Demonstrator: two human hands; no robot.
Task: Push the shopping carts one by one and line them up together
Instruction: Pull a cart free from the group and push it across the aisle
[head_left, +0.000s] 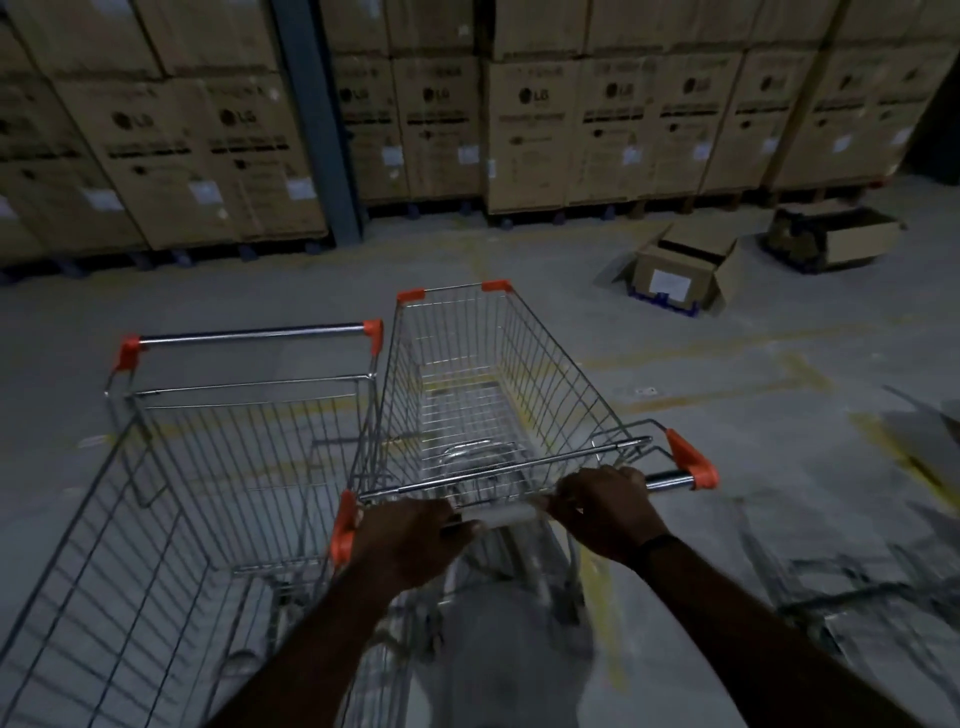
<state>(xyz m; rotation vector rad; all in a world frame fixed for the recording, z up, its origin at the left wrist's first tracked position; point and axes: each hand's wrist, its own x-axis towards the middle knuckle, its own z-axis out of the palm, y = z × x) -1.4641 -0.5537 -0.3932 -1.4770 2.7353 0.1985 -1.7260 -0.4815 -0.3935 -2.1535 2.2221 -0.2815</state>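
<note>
Warehouse floor, dim light: the cart at 8 o'clock (171, 493) runs off the left and bottom edges. The left hand (405, 540) and right hand (608, 514) cover much of the handle (670, 480) of the centre cart (467, 374) — its undercarriage a blur. Fine print on the stacked cartons (524, 135) at 12 o'clock is unreadable, as is the label on the open box (675, 270) at 2 o'clock.
</note>
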